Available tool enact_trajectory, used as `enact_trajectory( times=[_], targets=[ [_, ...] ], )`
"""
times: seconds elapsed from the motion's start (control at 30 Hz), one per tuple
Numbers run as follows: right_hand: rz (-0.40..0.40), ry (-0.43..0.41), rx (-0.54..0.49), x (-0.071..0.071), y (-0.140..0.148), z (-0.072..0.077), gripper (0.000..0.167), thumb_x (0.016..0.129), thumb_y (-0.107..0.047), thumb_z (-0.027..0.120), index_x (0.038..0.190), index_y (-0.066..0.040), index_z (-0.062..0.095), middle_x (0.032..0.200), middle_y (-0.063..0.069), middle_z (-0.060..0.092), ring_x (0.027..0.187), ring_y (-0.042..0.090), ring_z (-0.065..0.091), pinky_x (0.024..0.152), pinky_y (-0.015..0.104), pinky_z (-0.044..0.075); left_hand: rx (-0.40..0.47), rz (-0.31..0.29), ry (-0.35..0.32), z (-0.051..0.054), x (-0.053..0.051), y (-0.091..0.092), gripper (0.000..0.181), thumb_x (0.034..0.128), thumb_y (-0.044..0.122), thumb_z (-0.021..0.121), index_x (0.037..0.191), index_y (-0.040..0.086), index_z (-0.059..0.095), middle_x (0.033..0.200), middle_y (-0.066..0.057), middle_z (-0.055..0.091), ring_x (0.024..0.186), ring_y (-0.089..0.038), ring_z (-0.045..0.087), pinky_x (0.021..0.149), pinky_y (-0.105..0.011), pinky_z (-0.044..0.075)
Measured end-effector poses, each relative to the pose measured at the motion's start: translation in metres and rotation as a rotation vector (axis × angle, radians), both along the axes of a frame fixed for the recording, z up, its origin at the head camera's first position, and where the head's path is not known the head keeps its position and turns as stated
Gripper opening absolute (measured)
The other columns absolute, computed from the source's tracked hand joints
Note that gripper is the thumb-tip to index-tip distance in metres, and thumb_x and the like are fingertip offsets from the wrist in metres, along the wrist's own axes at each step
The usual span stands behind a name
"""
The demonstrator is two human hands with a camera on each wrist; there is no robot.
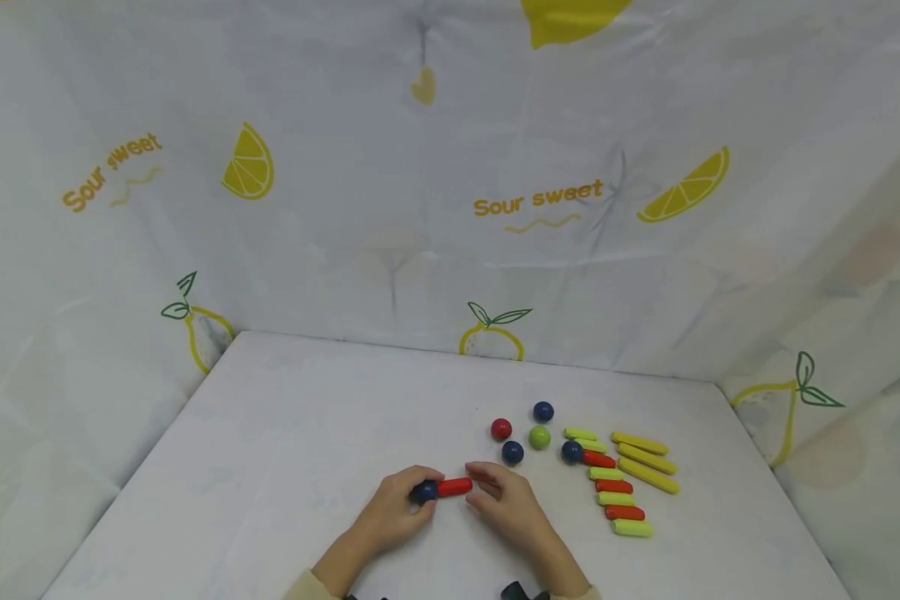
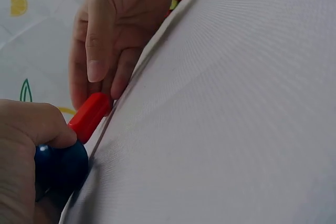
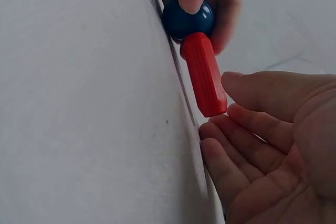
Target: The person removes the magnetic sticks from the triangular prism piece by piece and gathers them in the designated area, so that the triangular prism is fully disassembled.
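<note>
My left hand pinches a dark blue ball between thumb and fingers, just above the white table. From the ball a red rod points right, its near end against the ball; in the right wrist view the ribbed red rod meets the blue ball. Around the rod's free end my right hand is held with thumb and fingers parted and loosely bent. Nothing is gripped in it, though whether the thumb touches the rod is unclear.
Right of the hands lie a red ball, a green ball and blue balls. Another blue ball meets a red rod in a column of short red and green rods. Longer yellow rods lie beyond.
</note>
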State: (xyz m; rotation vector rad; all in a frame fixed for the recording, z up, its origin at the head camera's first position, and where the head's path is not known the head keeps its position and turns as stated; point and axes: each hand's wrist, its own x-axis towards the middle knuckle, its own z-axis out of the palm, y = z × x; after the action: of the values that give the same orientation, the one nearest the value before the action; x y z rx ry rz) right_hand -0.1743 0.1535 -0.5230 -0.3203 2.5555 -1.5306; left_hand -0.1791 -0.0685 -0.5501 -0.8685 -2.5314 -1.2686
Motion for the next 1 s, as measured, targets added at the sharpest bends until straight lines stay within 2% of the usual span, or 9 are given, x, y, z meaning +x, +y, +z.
enact_trajectory(
  times=[0.17,0.33,0.43,0.57,0.7,0.8,0.9,1.0],
  targets=[
    [0.057,-0.005,-0.097,-0.002,0.001,-0.002,0.04,0.083,-0.009,0.069,0.121,0.0,0.06,0.122,0.018,0.062,0.11,0.028,0.063,0.09,0.025,0.053,0.017,-0.028,-0.003,0.001,0.0,0.001,0.034,0.0799,0.008,0.069,0.113,0.011,0.064,0.113,0.002,0.068,0.108,-0.016,0.064,0.095,-0.033,0.052],
    [0.042,-0.023,-0.098,-0.002,0.003,-0.001,0.031,0.084,-0.012,0.07,0.113,-0.003,0.066,0.108,0.014,0.068,0.093,0.017,0.067,0.08,0.019,0.055,0.045,-0.035,0.014,0.001,0.0,0.002,0.032,0.0809,0.009,0.071,0.113,0.009,0.064,0.112,0.001,0.068,0.106,-0.016,0.064,0.094,-0.033,0.053],
    [0.023,-0.067,-0.095,-0.002,0.005,-0.001,0.028,0.085,-0.019,0.069,0.109,-0.006,0.068,0.102,0.009,0.071,0.085,0.012,0.064,0.073,0.017,0.053,0.056,-0.032,0.009,0.0,-0.001,0.002,0.031,0.0817,0.01,0.071,0.112,0.009,0.065,0.111,0.002,0.068,0.105,-0.016,0.064,0.093,-0.032,0.053],
    [0.035,-0.13,-0.126,-0.004,0.009,0.0,0.03,0.085,-0.024,0.07,0.109,-0.005,0.068,0.099,0.009,0.071,0.08,0.013,0.062,0.069,0.018,0.052,0.057,-0.038,-0.016,-0.001,-0.003,0.003,0.03,0.0834,0.013,0.071,0.113,0.011,0.065,0.112,0.002,0.068,0.107,-0.016,0.064,0.094,-0.032,0.052],
    [0.048,-0.176,-0.167,-0.003,0.011,0.004,0.032,0.086,-0.023,0.07,0.11,-0.002,0.067,0.099,0.01,0.071,0.078,0.012,0.06,0.067,0.017,0.051,0.05,-0.048,-0.026,0.0,-0.004,0.004,0.03,0.0842,0.014,0.07,0.113,0.011,0.065,0.113,0.001,0.068,0.107,-0.017,0.064,0.095,-0.033,0.052],
    [0.051,-0.193,-0.214,-0.002,0.015,0.008,0.032,0.086,-0.02,0.069,0.112,0.0,0.066,0.101,0.013,0.07,0.08,0.012,0.061,0.071,0.018,0.052,0.033,-0.037,-0.028,-0.001,-0.004,0.004,0.029,0.085,0.015,0.07,0.114,0.011,0.064,0.113,0.001,0.068,0.107,-0.017,0.064,0.094,-0.032,0.053],
    [0.024,-0.192,-0.232,-0.001,0.023,0.014,0.034,0.086,-0.021,0.069,0.113,0.0,0.066,0.107,0.014,0.068,0.087,0.014,0.062,0.077,0.018,0.053,0.015,-0.02,-0.041,-0.002,-0.004,0.003,0.03,0.086,0.018,0.069,0.114,0.011,0.064,0.113,0.0,0.068,0.108,-0.017,0.064,0.093,-0.032,0.053],
    [-0.029,-0.195,-0.205,0.004,0.036,0.021,0.037,0.085,-0.023,0.071,0.114,-0.002,0.066,0.111,0.012,0.066,0.092,0.017,0.061,0.078,0.018,0.053,0.019,-0.015,-0.062,-0.002,-0.003,0.002,0.03,0.0863,0.019,0.069,0.115,0.012,0.064,0.115,0.0,0.068,0.109,-0.018,0.063,0.094,-0.032,0.053]
  ],
)
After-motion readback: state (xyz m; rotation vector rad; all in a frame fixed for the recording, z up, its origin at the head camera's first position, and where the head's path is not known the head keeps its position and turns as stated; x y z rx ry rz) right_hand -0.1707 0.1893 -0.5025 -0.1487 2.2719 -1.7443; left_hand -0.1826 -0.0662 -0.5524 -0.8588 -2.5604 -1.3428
